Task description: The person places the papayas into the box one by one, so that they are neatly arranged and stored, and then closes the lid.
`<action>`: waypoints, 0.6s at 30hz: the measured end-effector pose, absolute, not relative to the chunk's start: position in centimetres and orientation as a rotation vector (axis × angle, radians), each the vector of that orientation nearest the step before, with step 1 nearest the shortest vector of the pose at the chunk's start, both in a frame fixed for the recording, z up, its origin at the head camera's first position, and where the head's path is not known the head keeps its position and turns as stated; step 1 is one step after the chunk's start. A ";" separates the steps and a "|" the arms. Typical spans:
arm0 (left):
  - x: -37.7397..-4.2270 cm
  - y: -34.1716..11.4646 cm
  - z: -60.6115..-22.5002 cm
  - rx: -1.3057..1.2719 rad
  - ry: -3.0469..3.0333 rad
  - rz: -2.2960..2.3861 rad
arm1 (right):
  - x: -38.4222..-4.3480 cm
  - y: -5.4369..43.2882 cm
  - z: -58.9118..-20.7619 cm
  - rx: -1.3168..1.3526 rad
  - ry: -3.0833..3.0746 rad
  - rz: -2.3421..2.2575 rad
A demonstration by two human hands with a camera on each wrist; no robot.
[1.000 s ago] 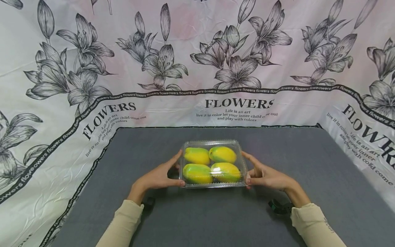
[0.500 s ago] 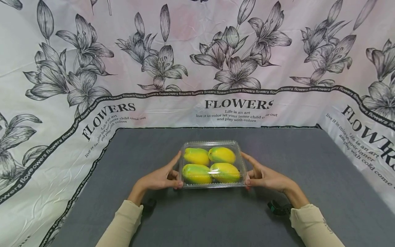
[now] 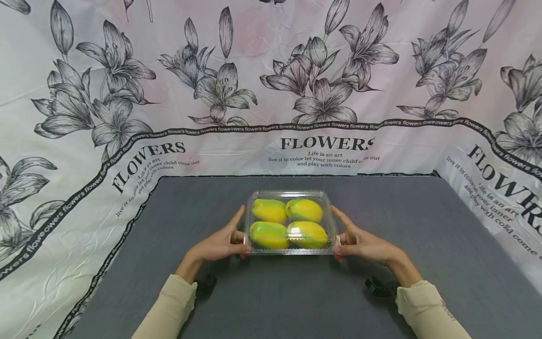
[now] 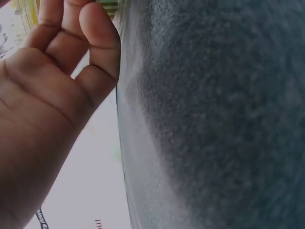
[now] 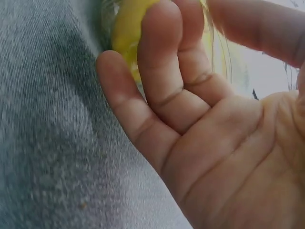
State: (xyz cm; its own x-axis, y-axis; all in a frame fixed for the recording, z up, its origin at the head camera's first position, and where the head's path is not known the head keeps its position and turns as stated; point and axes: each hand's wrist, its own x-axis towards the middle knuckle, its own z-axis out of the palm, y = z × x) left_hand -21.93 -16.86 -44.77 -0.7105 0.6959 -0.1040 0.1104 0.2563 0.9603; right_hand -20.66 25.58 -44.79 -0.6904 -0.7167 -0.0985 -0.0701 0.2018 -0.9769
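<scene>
A clear plastic clamshell box (image 3: 291, 192) with yellow-green mangoes (image 3: 269, 235) inside is held between both hands over the middle of the grey table. My left hand (image 3: 219, 244) grips its left side, thumb at the near corner and index finger stretched along the side. On the opposite side, my right hand (image 3: 369, 244) holds the box in much the same way. In the right wrist view, the right-hand fingers (image 5: 162, 62) curl at the box's underside, with yellow mango (image 5: 126, 31) showing behind. The left fingertips (image 4: 99, 24) reach the box edge at the top of the left wrist view.
The grey table (image 3: 288, 301) extends around the box on all sides. A white flower-printed cloth (image 3: 237, 155) hangs behind the table and along its sides. Dark wrist-worn cameras (image 3: 381, 286) sit under the forearms.
The box has risen slightly in the head view, its near edge now higher. My left fingers have shifted a little leftward along its side; the right hand has barely moved.
</scene>
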 end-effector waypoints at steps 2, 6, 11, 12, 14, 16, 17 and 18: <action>-21.9 -16.8 -44.8 0.691 2.034 1.474 | -20.7 25.5 -44.9 -0.702 1.949 -1.546; -22.1 -16.8 -44.8 0.605 2.059 1.476 | -20.8 25.3 -45.0 -0.631 2.008 -1.572; -22.4 -16.9 -44.9 0.521 2.059 1.512 | -21.1 25.0 -45.3 -0.564 2.054 -1.612; -22.4 -16.9 -45.0 0.504 2.055 1.525 | -21.1 24.9 -45.3 -0.545 2.062 -1.621; -22.5 -16.8 -45.2 0.464 2.056 1.544 | -21.2 24.8 -45.3 -0.510 2.072 -1.639; -22.5 -16.8 -45.2 0.427 2.064 1.559 | -21.3 24.8 -45.4 -0.492 2.077 -1.652; -22.5 -16.8 -45.3 0.409 2.069 1.565 | -21.3 24.7 -45.4 -0.486 2.076 -1.659; -22.5 -16.8 -45.3 0.396 2.074 1.569 | -21.3 24.7 -45.4 -0.482 2.072 -1.667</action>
State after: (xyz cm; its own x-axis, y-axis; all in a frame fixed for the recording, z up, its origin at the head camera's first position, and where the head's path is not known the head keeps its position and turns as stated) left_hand -22.50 -16.80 -45.28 -0.8299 0.5138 -0.2175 -0.0694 0.2917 0.9540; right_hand -21.29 24.71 -45.39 -0.8446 -0.5226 -0.1166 0.0020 0.2147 -0.9767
